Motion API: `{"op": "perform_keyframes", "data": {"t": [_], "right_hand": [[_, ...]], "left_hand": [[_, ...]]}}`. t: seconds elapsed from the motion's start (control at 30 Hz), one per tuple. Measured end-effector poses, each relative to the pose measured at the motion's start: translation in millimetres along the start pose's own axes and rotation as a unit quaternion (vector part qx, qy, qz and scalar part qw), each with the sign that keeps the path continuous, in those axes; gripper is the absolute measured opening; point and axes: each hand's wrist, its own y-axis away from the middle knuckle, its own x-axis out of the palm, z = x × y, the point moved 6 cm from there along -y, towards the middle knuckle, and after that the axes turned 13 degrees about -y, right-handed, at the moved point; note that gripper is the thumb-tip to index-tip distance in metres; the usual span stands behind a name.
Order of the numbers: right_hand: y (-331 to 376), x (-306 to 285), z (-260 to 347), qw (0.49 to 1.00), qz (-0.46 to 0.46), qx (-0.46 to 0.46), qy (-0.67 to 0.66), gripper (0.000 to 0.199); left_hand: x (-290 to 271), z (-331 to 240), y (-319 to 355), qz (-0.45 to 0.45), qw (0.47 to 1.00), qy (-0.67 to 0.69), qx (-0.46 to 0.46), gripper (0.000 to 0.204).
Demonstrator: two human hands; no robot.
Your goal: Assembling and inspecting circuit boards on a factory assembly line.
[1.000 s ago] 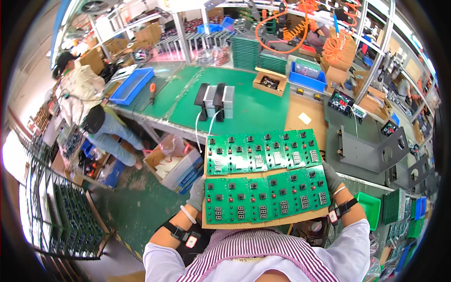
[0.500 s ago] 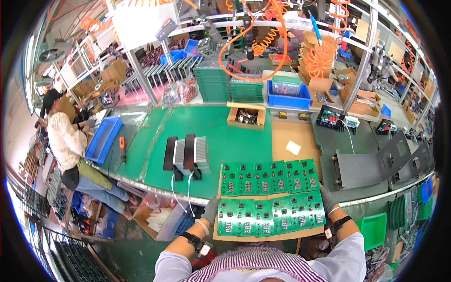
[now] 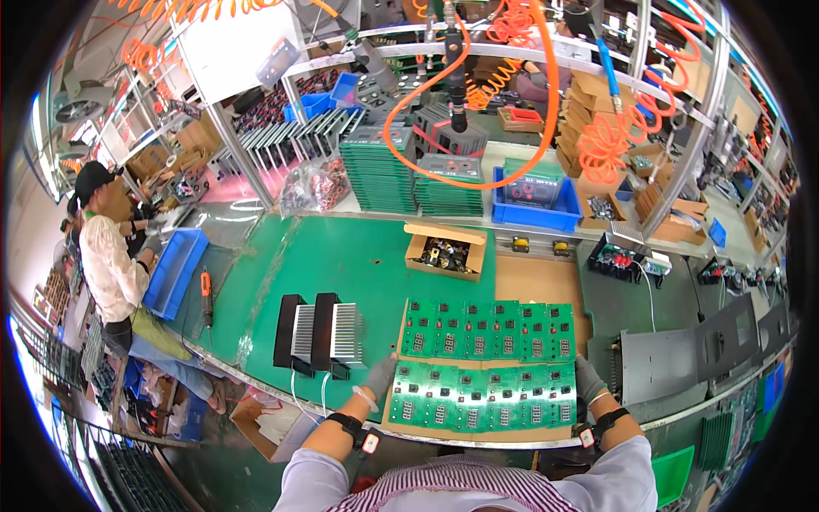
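Note:
Two rows of green circuit boards, a far row [image 3: 486, 331] and a near row [image 3: 483, 397], lie on a flat cardboard sheet [image 3: 478, 435]. Each board carries a small digit display and black buttons. My left hand [image 3: 380, 376], in a grey glove, grips the sheet's left edge. On the opposite edge, my right hand [image 3: 587, 379], gloved too, is closed in the same way. Fingertips of both hands are partly hidden at the edges. The sheet sits at the bench's front edge, over another brown cardboard piece [image 3: 537, 283].
Left of the boards stand two black-ended finned heat sinks [image 3: 328, 333] with white cables. An open carton of small parts [image 3: 445, 253] and a blue bin [image 3: 536, 205] are beyond. Grey metal panels [image 3: 661, 363] lie right. Orange coiled hoses [image 3: 550, 102] hang overhead. A person [image 3: 111, 247] works left.
The cardboard sheet with its boards has gone forward, away from my body, and sits more level over the bench. Both hands keep hold of its edges. The whole view has shifted slightly.

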Motion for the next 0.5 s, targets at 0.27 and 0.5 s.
{"op": "perform_keyframes", "data": {"t": [0.27, 0.5], "right_hand": [[-8.4, 38.9, -4.8, 0.995, 0.013, 0.086, -0.051, 0.041], [-20.2, 19.4, -10.6, 0.996, -0.011, 0.029, -0.086, 0.05]], "left_hand": [[-55.3, -54.5, 77.2, -0.051, 0.987, -0.133, -0.07, 0.035], [-218.8, -107.9, 113.2, -0.44, 0.818, -0.37, 0.01, 0.041]]}}
